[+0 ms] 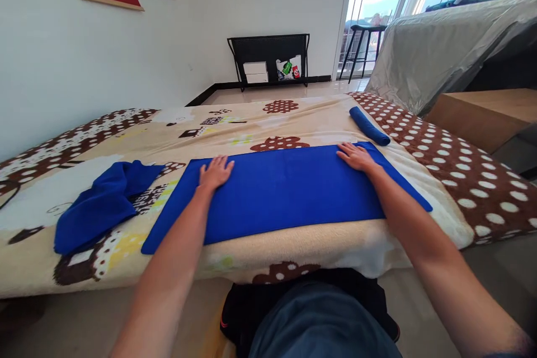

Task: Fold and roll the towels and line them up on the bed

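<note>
A flat blue cloth (285, 190), which looks like a towel, lies spread out before me on the patterned blanket (226, 128). My left hand (216, 172) rests on its upper left part, palm down with the fingers spread. Near the far right corner, my right hand (356, 156) lies flat on the same cloth, fingers stretched out. Beyond that hand is a rolled blue cloth (369, 126). To the left sits a crumpled blue cloth (104, 201), apart from the flat one. Neither hand grips anything.
The blanket covers a bed-like surface with a brown polka-dot border (474, 184). A cardboard box (482, 112) and a plastic-covered piece of furniture (436, 50) stand to the right. By the far wall is a black rack (268, 47); a stool (363, 45) stands near the window.
</note>
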`<state>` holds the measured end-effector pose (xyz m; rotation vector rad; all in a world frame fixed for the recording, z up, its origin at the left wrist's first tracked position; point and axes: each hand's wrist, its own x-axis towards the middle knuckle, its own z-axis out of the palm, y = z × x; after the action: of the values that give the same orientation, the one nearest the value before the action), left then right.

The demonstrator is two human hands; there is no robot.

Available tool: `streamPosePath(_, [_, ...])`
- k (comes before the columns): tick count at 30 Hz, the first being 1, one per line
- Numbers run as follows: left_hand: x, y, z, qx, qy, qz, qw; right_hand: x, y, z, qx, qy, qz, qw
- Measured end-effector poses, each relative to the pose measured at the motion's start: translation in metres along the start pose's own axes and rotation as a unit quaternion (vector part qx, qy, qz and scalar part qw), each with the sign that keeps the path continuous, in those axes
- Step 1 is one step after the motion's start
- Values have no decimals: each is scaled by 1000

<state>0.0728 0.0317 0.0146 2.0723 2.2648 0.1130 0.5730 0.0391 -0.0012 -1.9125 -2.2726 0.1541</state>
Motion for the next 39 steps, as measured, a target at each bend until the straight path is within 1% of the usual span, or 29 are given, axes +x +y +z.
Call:
streamPosePath(2, [-4, -42, -14, 9, 7, -51, 999, -12, 37, -10, -6, 6, 54, 999])
streamPosePath(3, [-6, -56, -19, 13, 11, -72, 997, -17, 47, -14, -8, 9, 73, 997])
streamPosePath(4, [-7, -64, -24, 17, 15, -89, 996, -21, 51, -17, -11, 14, 88, 996])
streamPosePath(5, [-8, -65, -27, 20, 20, -104, 994, -23, 50, -20, -14, 20, 100, 995])
streamPosePath(6, [-9, -62, -29, 24, 27, -113, 993, -24, 43, -21, -19, 30, 109, 993])
streamPosePath(7, [-9, -53, -31, 26, 35, -115, 992, -24, 32, -23, -24, 44, 113, 992])
streamPosePath(9, [-5, -21, -30, 26, 50, -89, 994, -24, -2, -22, -35, 74, 100, 992])
streamPosePath(11, [1, 23, -24, 18, 63, -24, 998, -30, -47, -15, -41, 89, 45, 994])
streamPosePath(13, [10, 73, -16, 2, 70, 54, 996, -45, -98, -3, -37, 77, -41, 996])
streamPosePath(15, [21, 119, -7, -19, 76, 102, 992, -72, -146, 14, -31, 57, -120, 991])
streamPosePath(16, [26, 139, -2, -29, 77, 114, 990, -89, -167, 22, -30, 52, -148, 987])
streamPosePath(17, [31, 155, 2, -39, 77, 121, 989, -108, -184, 30, -27, 50, -179, 982])
streamPosePath(19, [39, 175, 10, -57, 77, 128, 987, -147, -207, 41, -11, 89, -237, 968])
streamPosePath(20, [43, 180, 14, -66, 77, 130, 986, -166, -213, 44, -7, 108, -254, 961])
streamPosePath(22, [49, 183, 20, -82, 77, 132, 985, -195, -216, 45, -8, 144, -276, 950])
streamPosePath(23, [51, 183, 22, -90, 77, 131, 984, -204, -215, 44, -14, 157, -278, 948])
streamPosePath(25, [56, 182, 24, -103, 73, 125, 984, -214, -211, 39, -35, 172, -259, 950])
streamPosePath(28, [63, 182, 25, -120, 65, 116, 984, -211, -211, 36, -65, 169, -223, 958])
streamPosePath(30, [65, 184, 24, -131, 60, 108, 984, -206, -214, 37, -79, 168, -221, 957])
streamPosePath(33, [66, 185, 22, -151, 58, 96, 982, -200, -220, 39, -98, 184, -223, 952])
streamPosePath(36, [62, 187, 18, -176, 60, 87, 979, -198, -220, 38, -99, 225, -236, 940])
streamPosePath(39, [57, 189, 7, -215, 71, 75, 971, -197, -214, 30, -70, 289, -258, 919])
